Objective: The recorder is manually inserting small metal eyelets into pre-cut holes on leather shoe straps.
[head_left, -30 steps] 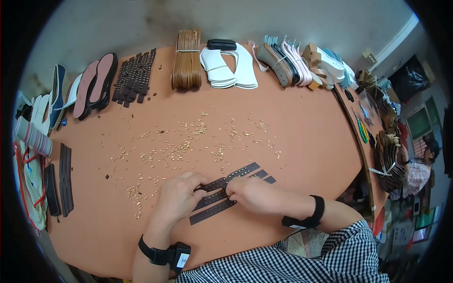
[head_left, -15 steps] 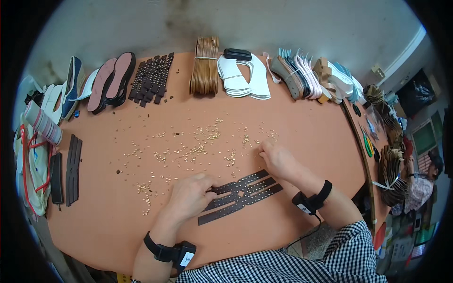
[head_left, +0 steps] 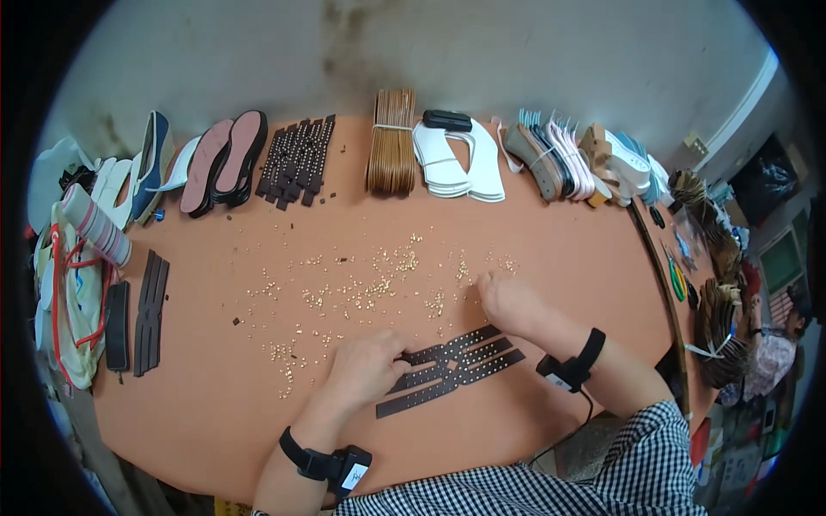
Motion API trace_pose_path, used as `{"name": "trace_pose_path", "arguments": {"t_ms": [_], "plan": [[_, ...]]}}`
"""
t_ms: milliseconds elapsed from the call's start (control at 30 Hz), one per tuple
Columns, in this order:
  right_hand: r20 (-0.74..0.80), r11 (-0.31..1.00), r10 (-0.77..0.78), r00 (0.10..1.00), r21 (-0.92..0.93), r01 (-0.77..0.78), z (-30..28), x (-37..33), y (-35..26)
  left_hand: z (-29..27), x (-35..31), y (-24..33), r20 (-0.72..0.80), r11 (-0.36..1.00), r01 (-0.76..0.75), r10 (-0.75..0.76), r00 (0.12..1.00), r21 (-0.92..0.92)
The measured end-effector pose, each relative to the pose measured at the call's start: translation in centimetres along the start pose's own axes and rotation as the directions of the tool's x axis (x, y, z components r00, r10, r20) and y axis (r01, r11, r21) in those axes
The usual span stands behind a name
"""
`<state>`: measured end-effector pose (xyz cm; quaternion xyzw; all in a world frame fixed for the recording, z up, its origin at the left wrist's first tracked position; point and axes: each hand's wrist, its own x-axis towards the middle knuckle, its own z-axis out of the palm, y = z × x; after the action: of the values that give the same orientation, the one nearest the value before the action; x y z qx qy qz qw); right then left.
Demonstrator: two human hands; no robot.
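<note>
A dark brown slotted strap piece [head_left: 452,365] lies flat on the table in front of me, with rows of small gold studs along its bands and a diamond opening at its centre. My left hand [head_left: 368,365] is closed at its left end, thumb and forefinger pressed on the upper bands. Just above the strap's right end, my right hand [head_left: 509,303] has its fingers drawn into a pinch; whatever they hold is too small to see. Loose gold studs [head_left: 379,284] are scattered over the tabletop beyond both hands, some close to the right fingertips.
Along the back stand pink-topped soles [head_left: 222,163], a pile of studded strips [head_left: 297,162], bundled brown strips [head_left: 391,142], white cutouts [head_left: 443,163] and shoe parts [head_left: 559,163]. Plain dark straps [head_left: 152,314] lie left. Scissors [head_left: 676,273] rest beyond the right edge; another person [head_left: 774,348] sits there.
The whole view has shifted, so the table's things appear slightly lower and farther right. Both hands keep nearly the same places by the strap piece.
</note>
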<state>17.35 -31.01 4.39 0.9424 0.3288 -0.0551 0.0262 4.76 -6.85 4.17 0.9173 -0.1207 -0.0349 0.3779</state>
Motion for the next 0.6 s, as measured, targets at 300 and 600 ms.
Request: {"name": "trace_pose_path", "arguments": {"t_ms": [300, 600], "plan": [[-0.036, 0.963, -0.156, 0.987, -0.227, 0.144, -0.4, -0.5, -0.8, 0.6, 0.0, -0.8, 0.008, 1.0, 0.016, -0.016, 1.0, 0.0], [0.083, 0.964, -0.167, 0.982, -0.196, 0.181, -1.8, 0.6, -0.2, 0.8, 0.2, -1.1, -0.013, 0.999, -0.009, 0.01, 1.0, 0.036]]}}
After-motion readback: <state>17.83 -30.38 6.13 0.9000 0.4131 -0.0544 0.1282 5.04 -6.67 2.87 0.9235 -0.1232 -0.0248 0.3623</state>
